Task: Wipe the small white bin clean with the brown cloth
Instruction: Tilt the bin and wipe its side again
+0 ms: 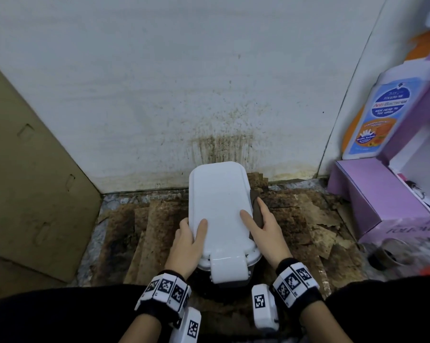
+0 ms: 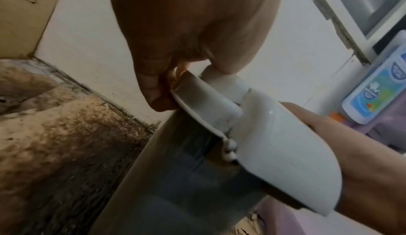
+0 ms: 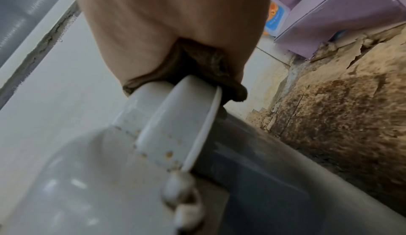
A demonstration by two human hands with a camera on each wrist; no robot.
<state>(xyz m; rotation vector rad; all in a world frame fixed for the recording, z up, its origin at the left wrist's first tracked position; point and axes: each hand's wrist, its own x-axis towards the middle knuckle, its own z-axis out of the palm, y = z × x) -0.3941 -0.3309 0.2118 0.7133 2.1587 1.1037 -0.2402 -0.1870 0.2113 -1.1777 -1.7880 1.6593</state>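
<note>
The small white bin [image 1: 218, 201] stands on the stained floor against the wall, lid closed, hinge flap toward me. My left hand [image 1: 189, 238] grips the lid's left edge, thumb on top and fingers under the rim [image 2: 162, 99]. My right hand [image 1: 261, 226] holds the brown cloth [image 1: 257, 214] against the lid's right edge, thumb on the lid top. In the right wrist view the brown cloth [image 3: 208, 65] is bunched between palm and lid rim [image 3: 193, 103]. The bin's grey body [image 3: 252, 178] shows below the lid.
Dirty, peeling brown cardboard [image 1: 308, 219] covers the floor around the bin. A stained white wall [image 1: 209, 95] is right behind it. A cardboard panel [image 1: 30, 181] leans at the left. A purple box [image 1: 372, 194] with a body-wash bottle [image 1: 382, 115] stands at the right.
</note>
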